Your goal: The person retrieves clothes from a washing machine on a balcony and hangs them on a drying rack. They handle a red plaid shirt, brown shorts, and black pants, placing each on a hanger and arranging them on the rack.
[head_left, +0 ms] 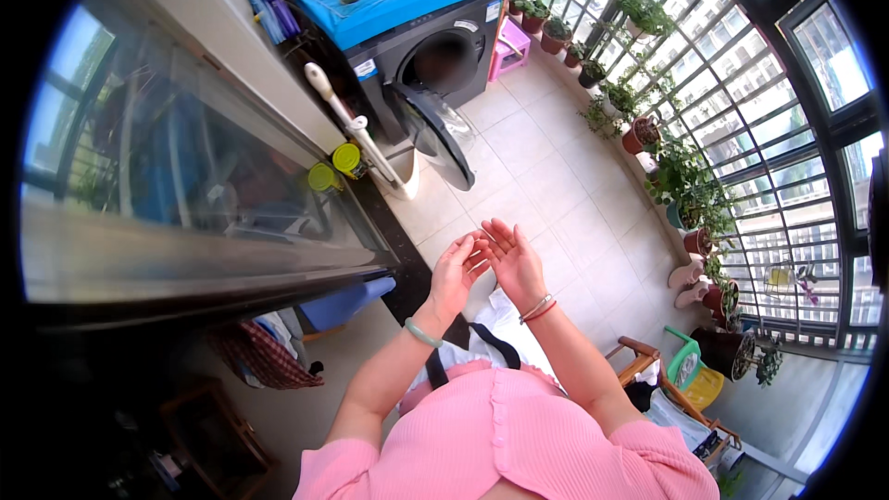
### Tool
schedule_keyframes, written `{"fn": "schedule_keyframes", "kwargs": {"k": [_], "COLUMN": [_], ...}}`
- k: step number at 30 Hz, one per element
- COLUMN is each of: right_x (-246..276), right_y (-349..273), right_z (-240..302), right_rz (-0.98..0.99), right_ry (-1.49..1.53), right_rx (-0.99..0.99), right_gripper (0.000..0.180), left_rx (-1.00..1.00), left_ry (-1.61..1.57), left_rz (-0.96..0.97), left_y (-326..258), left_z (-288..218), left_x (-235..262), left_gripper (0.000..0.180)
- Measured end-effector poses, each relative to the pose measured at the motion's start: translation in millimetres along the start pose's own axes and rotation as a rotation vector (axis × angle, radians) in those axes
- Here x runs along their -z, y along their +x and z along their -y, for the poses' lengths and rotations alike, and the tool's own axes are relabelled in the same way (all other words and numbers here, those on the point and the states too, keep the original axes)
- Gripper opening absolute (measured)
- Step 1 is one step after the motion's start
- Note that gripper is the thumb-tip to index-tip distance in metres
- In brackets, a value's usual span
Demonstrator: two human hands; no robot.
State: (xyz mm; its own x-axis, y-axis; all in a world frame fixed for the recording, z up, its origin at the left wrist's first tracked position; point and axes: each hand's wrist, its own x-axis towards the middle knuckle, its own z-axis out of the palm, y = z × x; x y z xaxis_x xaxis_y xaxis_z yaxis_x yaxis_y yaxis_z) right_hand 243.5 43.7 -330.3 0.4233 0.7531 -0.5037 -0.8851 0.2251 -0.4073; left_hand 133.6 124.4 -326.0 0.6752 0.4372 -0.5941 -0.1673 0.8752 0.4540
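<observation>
My left hand [454, 273] and my right hand [516, 270] are raised in front of my body, palms turned up and slightly cupped. Their fingertips come close together or touch; I cannot tell which. Both are open, and nothing shows in either palm. A pale green bangle [423, 331] circles the left wrist, while thin red and light bracelets [537, 308] are on the right. Below the hands, white fabric [505, 319] with black straps shows in front of my pink top. Farther ahead stands a dark front-loading washing machine [370, 93], its round door [433, 137] swung wide.
A blue cover [398, 0] with vases lies over the washer. Left of its door stands a white stick-like appliance [366, 134] beside yellow-green tins [347, 159]. Potted plants [641, 134] line the barred window at right. A small green and yellow chair [690, 366] sits lower right.
</observation>
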Motion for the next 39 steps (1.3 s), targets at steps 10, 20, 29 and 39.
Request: {"fn": "schedule_keyframes", "kwargs": {"k": [10,20,29,39], "right_x": [28.6,69.7,57.9,84.4], "right_y": [136.5,286.2,490.1,536.9], "right_z": [164.3,210.4,224.0,233.9], "right_rz": [-0.11,-0.338,-0.361,-0.463], "right_ry": [-0.025,0.019,0.062,0.057], "right_rx": [0.025,-0.14,-0.251,-0.33], "right_gripper": [0.034,0.032,0.033,0.033], "left_rx": [0.061,-0.017,-0.114,0.029], "left_ry": [-0.056,-0.138,-0.037,0.016], "left_rz": [-0.061,-0.308,-0.663,-0.786], "left_y": [208.6,532.1,778.3,872.8], "left_z": [-19.5,-108.5,-172.5,-205.5], "left_x": [-111.5,-45.3,55.9,94.3], "left_gripper": [0.026,0.037,0.047,0.049]}}
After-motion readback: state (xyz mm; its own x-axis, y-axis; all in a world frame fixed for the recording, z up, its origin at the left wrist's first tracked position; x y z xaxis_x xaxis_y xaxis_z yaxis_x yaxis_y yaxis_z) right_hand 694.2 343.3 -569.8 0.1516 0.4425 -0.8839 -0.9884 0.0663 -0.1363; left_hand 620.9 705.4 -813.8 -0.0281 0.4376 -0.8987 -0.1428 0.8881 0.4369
